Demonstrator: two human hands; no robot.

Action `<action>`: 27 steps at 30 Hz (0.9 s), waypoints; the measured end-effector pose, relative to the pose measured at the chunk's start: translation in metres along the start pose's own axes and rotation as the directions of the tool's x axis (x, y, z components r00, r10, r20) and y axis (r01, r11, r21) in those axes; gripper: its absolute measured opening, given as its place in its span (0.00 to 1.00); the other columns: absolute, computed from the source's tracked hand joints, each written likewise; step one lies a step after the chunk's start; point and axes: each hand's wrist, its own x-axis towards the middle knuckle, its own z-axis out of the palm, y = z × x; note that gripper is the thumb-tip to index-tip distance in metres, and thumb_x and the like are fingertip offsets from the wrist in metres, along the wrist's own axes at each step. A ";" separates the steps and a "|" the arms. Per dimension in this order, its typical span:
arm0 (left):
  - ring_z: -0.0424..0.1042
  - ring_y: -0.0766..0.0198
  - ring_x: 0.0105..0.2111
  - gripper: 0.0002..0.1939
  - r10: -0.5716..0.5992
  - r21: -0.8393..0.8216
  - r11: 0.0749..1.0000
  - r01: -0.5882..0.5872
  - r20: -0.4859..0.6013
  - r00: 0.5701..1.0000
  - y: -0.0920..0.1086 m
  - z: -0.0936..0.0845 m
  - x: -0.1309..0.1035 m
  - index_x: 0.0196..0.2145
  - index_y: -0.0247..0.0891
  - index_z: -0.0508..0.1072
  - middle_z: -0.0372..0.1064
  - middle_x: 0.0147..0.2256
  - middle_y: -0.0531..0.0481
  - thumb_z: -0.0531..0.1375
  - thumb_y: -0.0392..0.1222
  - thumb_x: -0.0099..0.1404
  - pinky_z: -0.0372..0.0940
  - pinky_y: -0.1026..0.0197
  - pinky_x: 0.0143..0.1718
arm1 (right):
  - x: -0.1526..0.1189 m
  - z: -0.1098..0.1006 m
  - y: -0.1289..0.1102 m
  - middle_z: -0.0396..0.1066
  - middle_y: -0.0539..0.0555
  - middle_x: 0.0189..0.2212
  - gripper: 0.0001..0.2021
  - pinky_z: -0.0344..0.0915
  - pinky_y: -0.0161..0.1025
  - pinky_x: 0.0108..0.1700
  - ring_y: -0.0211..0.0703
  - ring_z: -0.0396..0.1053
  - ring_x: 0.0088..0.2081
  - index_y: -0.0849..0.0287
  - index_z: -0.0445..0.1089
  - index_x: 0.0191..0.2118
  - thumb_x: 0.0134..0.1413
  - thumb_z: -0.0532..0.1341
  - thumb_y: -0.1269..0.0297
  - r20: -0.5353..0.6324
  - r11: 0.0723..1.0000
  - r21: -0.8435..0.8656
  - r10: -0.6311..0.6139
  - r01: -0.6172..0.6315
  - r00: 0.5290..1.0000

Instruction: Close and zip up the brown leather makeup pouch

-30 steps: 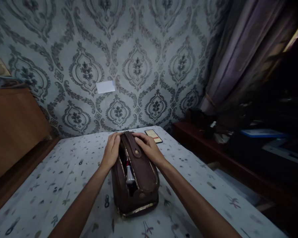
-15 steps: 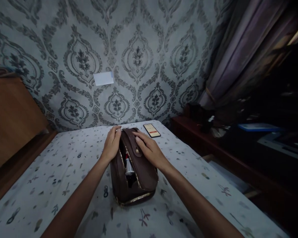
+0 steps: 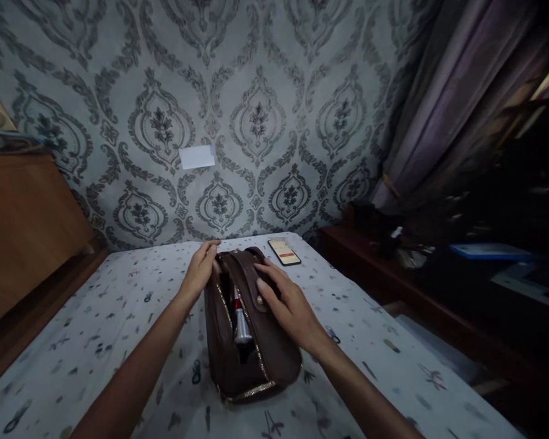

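Observation:
A dark brown handbag [image 3: 279, 347] with gold zips lies on a patterned white cloth, its zipped top gaping. Inside the gap shows a silver, red and black object [image 3: 242, 326]; its kind I cannot tell. At the bag's far left corner my left hand [image 3: 200, 268] grips the edge, its fingertips partly hidden. My right hand [image 3: 293, 305] rests on the bag's right side beside the strap and its gold stud, fingers stretched and thumb apart.
A lit phone [image 3: 284, 252] lies on the cloth beyond the bag. Left stands a wooden cabinet [image 3: 27, 231]; behind is a patterned wall [image 3: 260, 195] with a white paper [image 3: 196, 157]. Right of the bed are a dark red ledge [image 3: 348, 250] and a purple curtain [image 3: 443, 110].
The bag sits lower in view and its opening looks slightly wider. My right hand has shifted right and nearer along the bag; my left hand stays at the far corner.

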 end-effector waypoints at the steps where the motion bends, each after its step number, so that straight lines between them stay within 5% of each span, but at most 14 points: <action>1: 0.70 0.55 0.53 0.18 -0.029 -0.030 0.999 0.029 -0.004 1.000 -0.002 0.000 0.002 0.46 0.37 0.74 0.74 0.48 0.45 0.51 0.49 0.68 0.59 0.54 0.59 | -0.004 0.000 -0.001 0.63 0.59 0.63 0.23 0.51 0.57 0.68 0.52 0.54 0.67 0.54 0.68 0.57 0.63 0.53 0.49 -0.012 1.000 -0.003 0.001 -0.001 1.000; 8: 0.62 0.56 0.61 0.25 -0.196 -0.134 0.973 0.188 -0.052 0.979 -0.016 0.003 -0.004 0.52 0.35 0.72 0.67 0.58 0.42 0.48 0.54 0.71 0.49 0.52 0.66 | -0.024 0.001 0.000 0.60 0.56 0.65 0.22 0.48 0.57 0.69 0.51 0.52 0.68 0.51 0.67 0.59 0.64 0.54 0.50 -0.080 0.998 0.063 0.020 -0.015 0.997; 12: 0.62 0.55 0.61 0.26 -0.163 -0.115 0.981 0.156 -0.055 0.985 -0.023 0.007 -0.004 0.54 0.36 0.72 0.67 0.58 0.43 0.47 0.56 0.71 0.49 0.51 0.66 | -0.025 0.007 0.000 0.54 0.56 0.68 0.25 0.49 0.57 0.69 0.52 0.52 0.68 0.51 0.64 0.62 0.63 0.55 0.49 -0.102 0.995 0.088 0.064 -0.056 0.993; 22: 0.63 0.55 0.61 0.28 -0.112 -0.070 0.992 0.108 -0.049 0.992 -0.027 0.007 0.001 0.52 0.35 0.73 0.70 0.56 0.41 0.48 0.59 0.69 0.49 0.52 0.66 | -0.016 0.006 0.008 0.58 0.56 0.66 0.25 0.46 0.57 0.70 0.52 0.54 0.67 0.50 0.67 0.59 0.62 0.55 0.45 -0.066 0.984 0.167 0.070 -0.058 0.995; 27: 0.72 0.57 0.50 0.23 -0.326 -0.148 0.930 0.336 0.084 0.942 -0.043 0.001 0.035 0.40 0.38 0.75 0.76 0.45 0.46 0.54 0.60 0.63 0.63 0.57 0.54 | 0.019 -0.002 0.023 0.57 0.57 0.66 0.28 0.45 0.57 0.69 0.53 0.52 0.68 0.51 0.70 0.57 0.58 0.57 0.41 -0.018 0.954 0.258 0.164 -0.154 0.986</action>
